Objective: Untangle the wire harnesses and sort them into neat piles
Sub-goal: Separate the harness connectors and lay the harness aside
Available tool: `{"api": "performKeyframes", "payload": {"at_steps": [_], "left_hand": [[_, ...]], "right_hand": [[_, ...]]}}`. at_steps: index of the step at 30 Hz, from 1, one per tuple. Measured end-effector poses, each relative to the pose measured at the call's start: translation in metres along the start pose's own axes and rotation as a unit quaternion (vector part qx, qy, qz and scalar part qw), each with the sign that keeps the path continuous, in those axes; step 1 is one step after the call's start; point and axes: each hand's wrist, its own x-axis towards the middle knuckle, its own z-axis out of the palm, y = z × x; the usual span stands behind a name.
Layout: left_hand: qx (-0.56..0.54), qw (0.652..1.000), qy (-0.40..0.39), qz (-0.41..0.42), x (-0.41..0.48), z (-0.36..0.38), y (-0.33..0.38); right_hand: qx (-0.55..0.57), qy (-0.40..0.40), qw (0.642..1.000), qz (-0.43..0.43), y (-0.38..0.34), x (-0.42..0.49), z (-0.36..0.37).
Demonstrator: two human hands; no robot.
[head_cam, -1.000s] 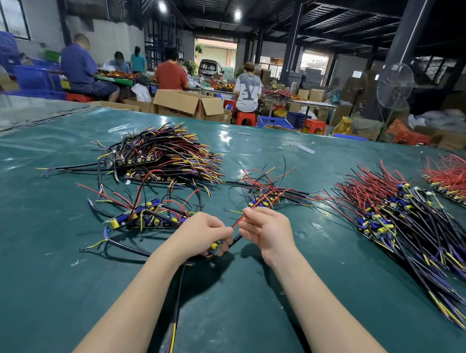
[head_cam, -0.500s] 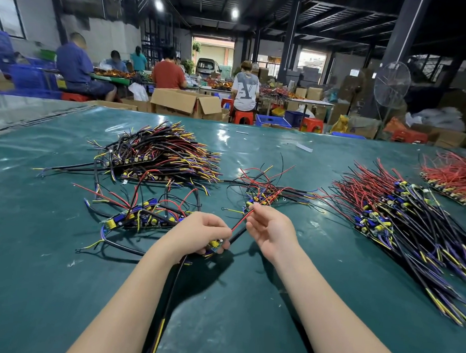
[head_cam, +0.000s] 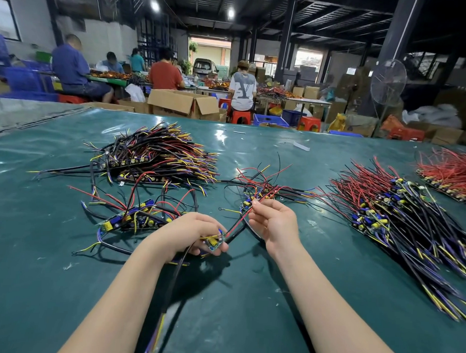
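**One harness held in both hands, mid-tabletop**

Left hand (head_cam: 188,233): fingers (head_cam: 218,249) curled round a small circuit board (head_cam: 214,240), clamped on it.
Right hand (head_cam: 274,223): fingers (head_cam: 255,204) pinched together on a red wire (head_cam: 239,222) that ran down to the board.
A black cable (head_cam: 177,268) trailed from the left hand toward the near edge of the tabletop (head_cam: 246,320); its end was blurred.

Just beyond the left hand lay a loose tangle (head_cam: 135,217) of boards and wires. Just beyond the right fingers lay a smaller tangle (head_cam: 269,186).
Toward the far-left corner sat a black-and-yellow pile (head_cam: 160,153), with the leads fanned toward the far edge.
Along the right edge was a long pile (head_cam: 400,212) of red and purple leads.
At the far-right corner was an all-red pile (head_cam: 453,174), near the long pile.
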Motion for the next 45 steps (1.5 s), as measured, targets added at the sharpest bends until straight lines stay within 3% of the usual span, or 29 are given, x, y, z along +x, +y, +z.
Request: {"api": "performKeyframes", "payload": {"at_steps": [5,13,19,22,32,38,41,45], "left_hand": [[0.029,1.0,0.007,0.005,0.0,0.001,0.001],[0.187,0.978,0.057,0.072,0.002,0.011,0.002],[0.368,0.919,0.132,0.045,0.004,0.017,0.007],[0.338,0.935,0.104,0.038,0.006,0.019,0.006],[0.337,0.937,0.072,0.066,0.008,0.018,-0.001],[0.293,0.952,0.06,0.064,0.01,0.017,-0.005],[0.287,0.955,0.036,0.062,0.008,0.016,-0.004],[0.277,0.959,0.005,0.06,0.004,0.015,-0.002]], "right_hand": [[-0.003,0.021,0.999,-0.034,0.0,0.001,-0.002],[-0.018,0.022,0.999,-0.025,0.001,0.003,-0.001],[0.003,0.036,0.999,-0.029,0.002,0.002,-0.001],[0.018,0.037,0.999,-0.012,0.001,0.001,-0.002],[0.013,0.087,0.996,-0.035,0.0,0.004,-0.007],[0.071,0.099,0.993,-0.007,-0.006,0.005,-0.011],[0.148,0.092,0.983,0.052,-0.008,0.006,-0.01],[0.293,0.067,0.94,0.161,-0.008,0.005,-0.011]]}}
